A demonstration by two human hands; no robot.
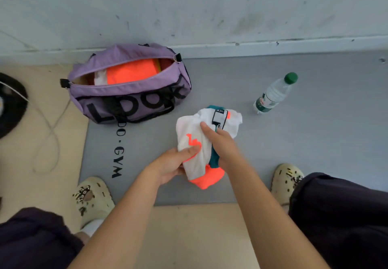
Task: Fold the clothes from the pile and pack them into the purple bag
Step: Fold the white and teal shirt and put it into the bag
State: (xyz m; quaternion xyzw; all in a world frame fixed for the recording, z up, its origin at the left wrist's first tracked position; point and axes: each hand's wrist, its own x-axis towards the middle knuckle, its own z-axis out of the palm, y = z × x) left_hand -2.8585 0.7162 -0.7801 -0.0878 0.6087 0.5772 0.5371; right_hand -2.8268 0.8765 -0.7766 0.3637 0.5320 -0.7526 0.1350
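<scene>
A white garment (pixel 195 130) with orange and teal parts is held bunched above the grey mat (pixel 241 100). My left hand (pixel 174 163) grips its lower left side, thumb pressed on the orange print. My right hand (pixel 218 142) grips it from the right, the index finger lying across the white cloth. The purple bag (pixel 130 94) lies unzipped at the mat's far left, against the wall. Inside it lie folded clothes: an orange piece (pixel 130 71) and a white one (pixel 100 80).
A clear water bottle (pixel 273 94) with a green cap lies on the mat to the right. My feet in beige clogs (pixel 92 197) stand either side of the mat's near edge. A thin cable (pixel 50 130) and a black round object (pixel 10 105) lie on the left floor.
</scene>
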